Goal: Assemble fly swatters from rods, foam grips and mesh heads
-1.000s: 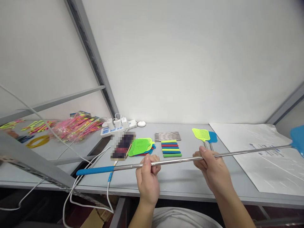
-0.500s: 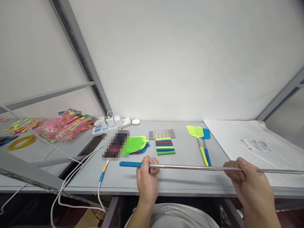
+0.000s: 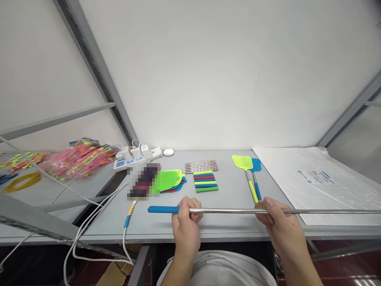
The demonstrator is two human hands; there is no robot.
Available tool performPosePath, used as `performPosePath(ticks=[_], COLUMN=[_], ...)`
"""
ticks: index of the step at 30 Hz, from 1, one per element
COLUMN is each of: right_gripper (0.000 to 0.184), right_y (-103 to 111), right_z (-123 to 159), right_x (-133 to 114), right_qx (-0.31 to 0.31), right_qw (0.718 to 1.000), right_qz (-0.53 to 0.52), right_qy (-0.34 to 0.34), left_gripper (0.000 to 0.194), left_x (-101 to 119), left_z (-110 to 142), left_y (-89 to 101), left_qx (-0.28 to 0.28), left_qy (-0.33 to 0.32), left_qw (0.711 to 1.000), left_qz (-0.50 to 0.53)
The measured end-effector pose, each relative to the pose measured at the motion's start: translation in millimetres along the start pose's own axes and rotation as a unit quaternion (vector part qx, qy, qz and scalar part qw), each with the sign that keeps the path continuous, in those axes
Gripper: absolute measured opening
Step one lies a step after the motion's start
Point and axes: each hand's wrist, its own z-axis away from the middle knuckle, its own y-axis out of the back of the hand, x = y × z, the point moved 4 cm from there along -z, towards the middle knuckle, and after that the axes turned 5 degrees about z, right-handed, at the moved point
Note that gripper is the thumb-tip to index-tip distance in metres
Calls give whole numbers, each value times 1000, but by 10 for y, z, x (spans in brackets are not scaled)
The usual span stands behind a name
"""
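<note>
A long telescopic metal rod (image 3: 229,211) with a blue grip (image 3: 163,209) lies level across my front, held in both hands. My left hand (image 3: 187,222) is closed around it where the grip meets the metal. Farther along, my right hand (image 3: 279,218) pinches the metal between thumb and fingers. The rod's far end runs out of view on the right. Behind my right hand lie a yellow-green fly swatter (image 3: 252,186) and a blue fly swatter (image 3: 256,184). Loose coloured grips (image 3: 206,183) and a row of short metal rods (image 3: 201,166) lie behind my left hand.
Left of the grips are stacked swatter heads (image 3: 170,180) beside a pixelated item (image 3: 144,181). A white power strip (image 3: 122,163) and white cables (image 3: 98,222) are at left. Bagged pink pieces (image 3: 86,159) lie beyond the frame post. A white wrapped sheet (image 3: 291,171) covers the right side.
My right hand has slid left along the rod, closer to my left hand. My left hand stays near the blue grip. The view has shifted slightly.
</note>
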Motion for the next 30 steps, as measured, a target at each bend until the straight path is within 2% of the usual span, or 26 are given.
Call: performPosePath(ticks=[5,10,12,16,20,26,28,30], right_gripper=[47,46,46,48,46,46,47,46], right_y=[-28,-34,-28,-25,-58,-169,-276,-423], right_z=[51,43,23,-26,-68,-74,-26,42], right_x=[-19,29,53,95,164,292,344,398], right_qx=[-10,-34,-41,-43,-38,-2,-14,-45], right_qw=[1000,998,997,997,999,1000,1000,998], right_qz=[21,45,64,58,26,-14,2,40], right_qy=[6,-2,-1,3,5,10,5,-1], left_gripper=[42,41,39,35,31,31,33,34], left_x=[111,86,123,287,363,284,194,57], left_z=[-22,-87,-135,-237,-300,-194,-123,-53], left_y=[79,103,140,253,323,245,172,92], left_qx=[29,-2,23,97,136,173,163,142], left_qy=[-19,38,28,-38,-45,-59,-51,-15], left_qw=[999,999,998,989,980,972,974,978], left_qz=[2,21,43,107,141,148,152,151])
